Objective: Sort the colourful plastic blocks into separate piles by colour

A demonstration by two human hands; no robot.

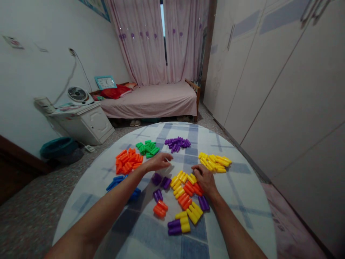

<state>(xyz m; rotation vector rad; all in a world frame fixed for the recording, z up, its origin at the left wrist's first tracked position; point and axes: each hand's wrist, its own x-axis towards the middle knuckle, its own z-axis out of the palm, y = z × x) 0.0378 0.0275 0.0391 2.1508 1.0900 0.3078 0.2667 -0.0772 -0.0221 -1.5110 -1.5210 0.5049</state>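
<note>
My left hand [160, 162] hovers over the middle of the round table, fingers stretched out to the right and holding nothing. Below it lie dark purple plastic pieces [166, 183]. My right hand [204, 178] has its fingers bent round the edge of a small yellow plastic piece [192, 178], partly hiding it. Joined to that end is a curving arrangement of short rounded tubes: yellow [176, 185], orange [184, 201] and purple [203, 203]. Closer to me are a yellow cluster [194, 213], a purple-and-yellow cluster [175, 228] and an orange one [160, 209].
Sorted piles ring the work: orange [128, 161], green [147, 148], purple [178, 143], yellow [215, 162] and blue [115, 181], the last partly behind my left forearm. A checked cloth covers the table [237, 223]. Beyond stand a bed [156, 100], a cabinet [94, 124] and a wardrobe [269, 90].
</note>
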